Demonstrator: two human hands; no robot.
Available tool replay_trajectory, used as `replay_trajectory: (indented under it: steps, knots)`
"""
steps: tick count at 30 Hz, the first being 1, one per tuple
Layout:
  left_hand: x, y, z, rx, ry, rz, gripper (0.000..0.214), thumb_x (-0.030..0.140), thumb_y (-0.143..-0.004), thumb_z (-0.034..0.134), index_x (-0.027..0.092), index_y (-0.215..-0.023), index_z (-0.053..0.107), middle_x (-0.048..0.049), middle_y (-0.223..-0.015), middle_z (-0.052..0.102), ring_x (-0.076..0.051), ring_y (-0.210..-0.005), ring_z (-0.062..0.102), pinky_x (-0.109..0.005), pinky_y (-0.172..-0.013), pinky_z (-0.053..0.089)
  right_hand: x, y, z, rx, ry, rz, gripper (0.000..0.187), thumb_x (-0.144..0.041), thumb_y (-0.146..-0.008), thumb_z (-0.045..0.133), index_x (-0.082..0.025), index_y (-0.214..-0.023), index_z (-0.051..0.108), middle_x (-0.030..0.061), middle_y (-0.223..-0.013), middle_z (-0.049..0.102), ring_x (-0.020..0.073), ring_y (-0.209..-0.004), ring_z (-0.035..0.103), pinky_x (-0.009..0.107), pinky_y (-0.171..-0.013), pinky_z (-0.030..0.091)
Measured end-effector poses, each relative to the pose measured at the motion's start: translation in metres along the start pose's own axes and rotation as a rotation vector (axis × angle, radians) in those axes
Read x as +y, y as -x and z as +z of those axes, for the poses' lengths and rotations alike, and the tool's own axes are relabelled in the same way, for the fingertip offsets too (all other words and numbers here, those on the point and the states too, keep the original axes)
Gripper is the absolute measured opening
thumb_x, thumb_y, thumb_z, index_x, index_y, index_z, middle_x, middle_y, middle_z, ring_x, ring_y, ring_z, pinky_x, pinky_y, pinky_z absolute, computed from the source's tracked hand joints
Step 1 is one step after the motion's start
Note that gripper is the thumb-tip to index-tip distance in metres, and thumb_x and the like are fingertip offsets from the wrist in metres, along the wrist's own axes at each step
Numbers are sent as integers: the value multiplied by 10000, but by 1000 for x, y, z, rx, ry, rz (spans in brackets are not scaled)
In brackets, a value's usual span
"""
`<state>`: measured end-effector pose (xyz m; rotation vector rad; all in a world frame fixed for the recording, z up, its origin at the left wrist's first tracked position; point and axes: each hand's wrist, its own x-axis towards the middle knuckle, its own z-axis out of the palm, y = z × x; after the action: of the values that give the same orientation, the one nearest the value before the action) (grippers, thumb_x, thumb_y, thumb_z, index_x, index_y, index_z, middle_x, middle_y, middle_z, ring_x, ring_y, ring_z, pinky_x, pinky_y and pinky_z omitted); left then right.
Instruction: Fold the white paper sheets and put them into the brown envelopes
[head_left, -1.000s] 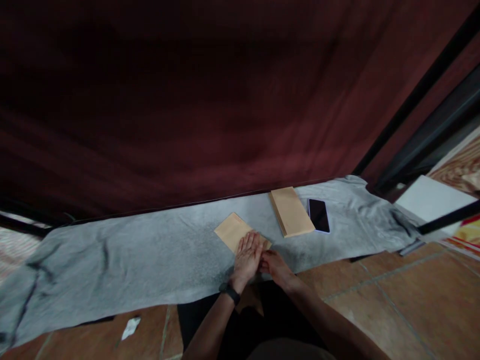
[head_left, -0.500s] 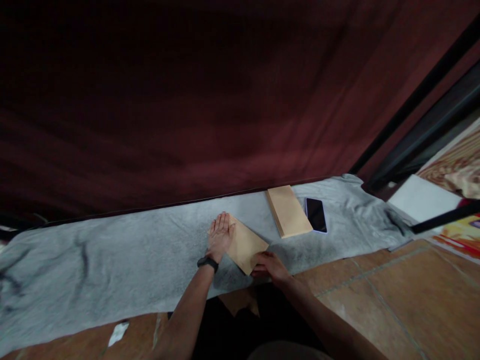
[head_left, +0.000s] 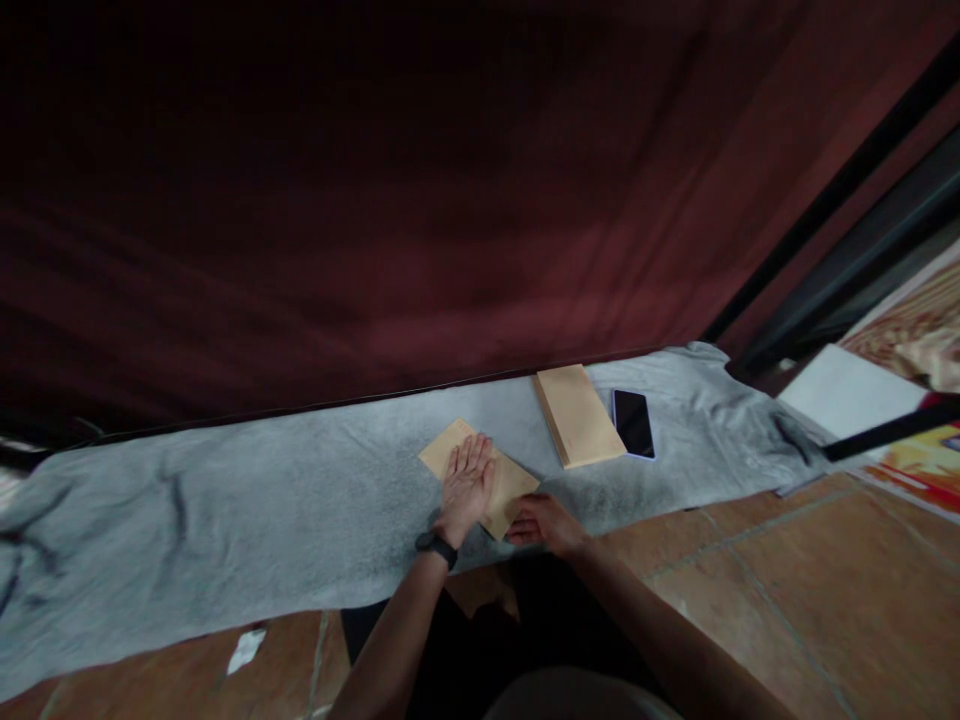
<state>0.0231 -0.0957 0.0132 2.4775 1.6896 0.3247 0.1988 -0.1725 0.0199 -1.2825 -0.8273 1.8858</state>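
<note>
A brown paper envelope (head_left: 510, 486) lies at a slant on the grey cloth in the head view. My left hand (head_left: 466, 484) rests flat across its middle, fingers stretched and close together, with a dark band on the wrist. At the envelope's near right corner is my right hand (head_left: 546, 523), its fingers curled at the corner and gripping it. To the right sits a stack of similar brown envelopes (head_left: 581, 415), apart from both hands. A phone (head_left: 634, 424) with a dark screen lies beside the stack.
The grey cloth (head_left: 247, 510) covers a long low surface against a dark red curtain (head_left: 450, 250). Tiled floor (head_left: 750, 590) runs along the near side, with a white scrap (head_left: 246, 650) on it. A white board (head_left: 847, 395) and dark bars stand at the right.
My left hand has slid right along the envelope, from its far left end to its middle, uncovering that end. My right hand stays at the near corner.
</note>
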Motion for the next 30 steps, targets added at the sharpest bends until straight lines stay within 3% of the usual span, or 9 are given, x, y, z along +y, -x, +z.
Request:
replay_trajectory:
  steps: [9, 21, 27, 30]
  knots:
    - [31, 30, 0, -68, 82, 108, 552, 333, -1063, 208, 246, -1601, 296, -4, -1655, 332, -195, -1562, 212, -481, -1292, 180, -14, 2, -3, -22, -58, 165, 194, -323, -856, 561, -172, -813, 675, 89, -790, 743, 194, -713, 715, 381, -778, 612]
    - [62, 68, -8, -137, 206, 193, 550, 374, -1087, 170, 222, -1610, 248, -49, -1658, 319, -172, -1545, 262, -461, -1285, 196, -17, 6, -9, -34, -138, 186, 203, -375, -873, 565, -189, -840, 641, 20, -740, 693, 151, -624, 663, 315, -693, 583]
    - [62, 71, -7, -93, 135, 259, 569, 387, -1077, 280, 193, -1611, 244, -85, -1652, 340, -213, -1552, 249, -500, -1280, 200, -22, 22, -25, -100, 58, 203, 353, -462, -906, 519, -161, -910, 703, 65, -801, 740, 163, -683, 709, 309, -719, 600]
    - [63, 71, -9, -79, 89, 274, 608, 425, -1054, 370, 174, -1600, 274, -93, -1652, 344, -243, -1551, 251, -517, -1270, 221, -24, 25, -34, 3, 270, 149, 409, -509, -919, 501, -159, -868, 707, 79, -772, 734, 183, -636, 697, 347, -712, 600]
